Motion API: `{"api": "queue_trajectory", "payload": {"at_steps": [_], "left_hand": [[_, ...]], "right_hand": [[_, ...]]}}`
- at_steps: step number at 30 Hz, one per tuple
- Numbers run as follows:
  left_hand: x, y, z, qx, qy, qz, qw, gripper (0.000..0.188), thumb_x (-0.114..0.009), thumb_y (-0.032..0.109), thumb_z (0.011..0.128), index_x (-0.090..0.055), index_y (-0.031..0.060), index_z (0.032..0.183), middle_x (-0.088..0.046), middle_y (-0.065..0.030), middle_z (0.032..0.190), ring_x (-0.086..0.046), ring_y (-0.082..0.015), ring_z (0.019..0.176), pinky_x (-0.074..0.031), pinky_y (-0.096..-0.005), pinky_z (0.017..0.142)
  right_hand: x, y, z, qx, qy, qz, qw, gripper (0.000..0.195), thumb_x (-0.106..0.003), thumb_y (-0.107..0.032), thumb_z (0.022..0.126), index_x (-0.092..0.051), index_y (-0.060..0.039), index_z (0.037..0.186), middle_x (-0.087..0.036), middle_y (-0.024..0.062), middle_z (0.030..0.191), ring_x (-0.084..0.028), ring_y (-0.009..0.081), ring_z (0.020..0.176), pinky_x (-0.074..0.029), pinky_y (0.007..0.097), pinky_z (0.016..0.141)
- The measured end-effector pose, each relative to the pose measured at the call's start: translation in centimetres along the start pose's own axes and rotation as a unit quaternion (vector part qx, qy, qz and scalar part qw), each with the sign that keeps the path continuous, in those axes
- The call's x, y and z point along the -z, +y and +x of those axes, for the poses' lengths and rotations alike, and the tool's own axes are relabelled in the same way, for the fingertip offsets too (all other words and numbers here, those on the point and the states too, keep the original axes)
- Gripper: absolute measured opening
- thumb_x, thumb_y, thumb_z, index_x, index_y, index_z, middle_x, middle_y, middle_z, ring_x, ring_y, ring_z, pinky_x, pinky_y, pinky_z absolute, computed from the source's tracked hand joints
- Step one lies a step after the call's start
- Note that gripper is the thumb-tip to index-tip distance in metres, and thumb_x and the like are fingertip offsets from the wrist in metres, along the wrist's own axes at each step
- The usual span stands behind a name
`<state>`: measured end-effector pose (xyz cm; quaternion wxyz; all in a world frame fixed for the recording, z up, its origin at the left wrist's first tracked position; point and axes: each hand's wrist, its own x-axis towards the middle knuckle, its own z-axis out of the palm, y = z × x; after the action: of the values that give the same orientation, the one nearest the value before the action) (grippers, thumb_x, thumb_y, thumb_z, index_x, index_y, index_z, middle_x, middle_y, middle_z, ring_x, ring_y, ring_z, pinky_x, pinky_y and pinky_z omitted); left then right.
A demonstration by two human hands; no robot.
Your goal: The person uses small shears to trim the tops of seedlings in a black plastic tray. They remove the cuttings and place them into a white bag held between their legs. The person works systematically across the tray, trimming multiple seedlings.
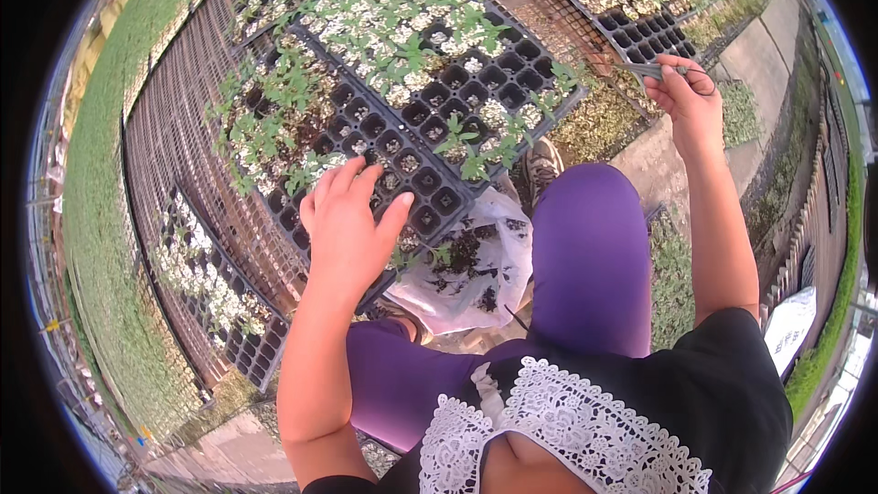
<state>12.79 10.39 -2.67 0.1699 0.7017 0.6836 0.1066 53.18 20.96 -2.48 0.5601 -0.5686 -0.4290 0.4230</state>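
My left hand reaches over a black plastic seedling tray, palm down with its fingers apart. Nothing shows in its grasp, and its fingertips lie close to the cells and small green seedlings. Beside that tray, a second black seedling tray holds leafy seedlings among pale, crumbly growing medium; many of its front cells have no plant. Off to the right, my right hand is raised, gripping a slender grey pointed metal tool. A dark loop shows at the tool's rear; its exact kind is unclear.
Between my knees sits a white plastic bag with dark soil in it. The trays rest on wire mesh. Another seedling tray lies lower left, and one more upper right. A concrete path runs along the right.
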Motion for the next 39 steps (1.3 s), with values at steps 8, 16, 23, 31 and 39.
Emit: {"api": "queue_trajectory", "payload": {"at_steps": [8,16,23,31,39], "left_hand": [[-8.8,6.7,-3.9,0.046,-0.252,-0.270,0.928,0.023,-0.071,0.017,0.085,-0.065,-0.0017,0.097,-0.067,-0.0161,0.097,-0.067,-0.0275,0.082,-0.053,-0.0369,0.075],[-15.3,4.8,-1.5,0.045,-0.195,-0.316,0.928,0.071,-0.066,0.024,0.089,-0.036,-0.0025,0.148,-0.059,-0.0273,0.127,-0.061,-0.0361,0.113,-0.047,-0.0386,0.096],[-15.9,4.8,-1.5,0.039,-0.177,-0.327,0.927,0.074,-0.066,0.032,0.090,-0.036,-0.0021,0.148,-0.059,-0.0312,0.125,-0.061,-0.0385,0.115,-0.045,-0.0390,0.100],[-15.0,4.8,-1.1,0.060,-0.201,-0.317,0.925,0.075,-0.066,0.036,0.089,-0.038,-0.0017,0.147,-0.061,-0.0316,0.123,-0.062,-0.0396,0.113,-0.046,-0.0398,0.098],[-14.8,4.8,-1.1,0.066,-0.199,-0.326,0.922,0.076,-0.067,0.037,0.088,-0.039,-0.0020,0.147,-0.061,-0.0310,0.122,-0.063,-0.0390,0.111,-0.047,-0.0397,0.097]], "right_hand": [[3.2,4.0,0.4,-0.024,0.026,-0.126,0.991,0.014,-0.062,-0.008,0.093,-0.068,-0.0011,0.103,-0.068,0.0033,0.084,-0.066,0.0091,0.073,-0.054,0.0227,0.065],[0.9,5.3,4.1,-0.004,-0.033,-0.168,0.985,0.013,-0.062,-0.011,0.091,-0.068,-0.0041,0.101,-0.068,0.0034,0.079,-0.066,0.0088,0.069,-0.053,0.0248,0.064],[-0.2,4.2,6.5,0.017,-0.056,-0.247,0.967,0.013,-0.064,-0.015,0.087,-0.069,-0.0054,0.095,-0.067,0.0047,0.071,-0.068,0.0116,0.064,-0.053,0.0282,0.061],[-0.4,4.5,4.1,0.035,-0.040,-0.294,0.954,0.014,-0.064,-0.016,0.082,-0.069,-0.0039,0.085,-0.065,0.0057,0.066,-0.058,0.0098,0.060,-0.048,0.0284,0.062],[-2.5,3.8,3.4,0.017,-0.070,-0.229,0.971,0.014,-0.062,-0.013,0.086,-0.068,-0.0040,0.094,-0.066,0.0044,0.068,-0.064,0.0090,0.063,-0.051,0.0270,0.061]]}}
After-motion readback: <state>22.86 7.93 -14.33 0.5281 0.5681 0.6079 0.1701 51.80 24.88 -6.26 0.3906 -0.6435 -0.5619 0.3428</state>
